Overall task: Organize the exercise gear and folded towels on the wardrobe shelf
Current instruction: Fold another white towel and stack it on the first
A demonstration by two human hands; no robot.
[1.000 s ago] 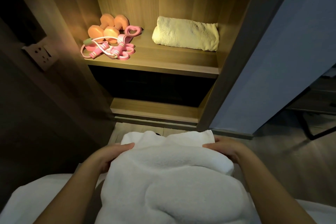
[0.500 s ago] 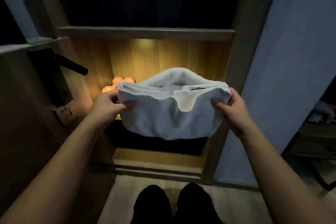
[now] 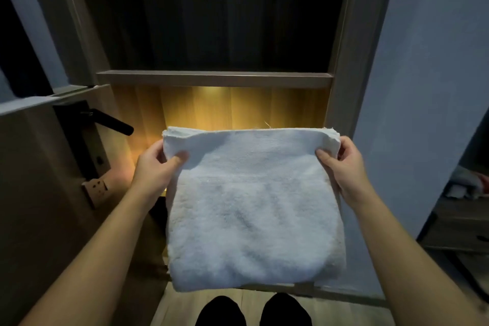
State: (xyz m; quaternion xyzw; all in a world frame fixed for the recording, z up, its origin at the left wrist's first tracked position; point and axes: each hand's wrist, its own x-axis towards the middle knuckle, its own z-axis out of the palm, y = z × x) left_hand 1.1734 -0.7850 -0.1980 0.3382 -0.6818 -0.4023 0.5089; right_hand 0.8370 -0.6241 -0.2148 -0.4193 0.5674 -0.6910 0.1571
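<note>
Honestly, I'd call this about the middle of the job. Both hands are busy. My left hand (image 3: 158, 164) pinches the top left corner of the white towel (image 3: 251, 206) and my right hand (image 3: 341, 164) pinches the top right corner, with both thumbs on the side facing me. The towel hangs flat between them in the centre of the frame, clear of the floor. It looks doubled over, because a few layers show along the top edge, so I'd say the folding is at least partly done.

What's not done: it isn't on the shelf yet. The lit compartment (image 3: 238, 106) of the wardrobe sits right behind the towel's top edge, mid frame. The towel blocks nearly all of it, so I can't tell what's in there, exercise gear included. The dark compartment (image 3: 211, 21) at upper centre shows nothing I can make out.

My guess at what's left is maybe one more fold to make it compact, then laying it in the lit compartment and tidying whatever else belongs there. The black door handle (image 3: 111, 123) sticks out at mid left, so I'd keep the towel from snagging on it.
</note>
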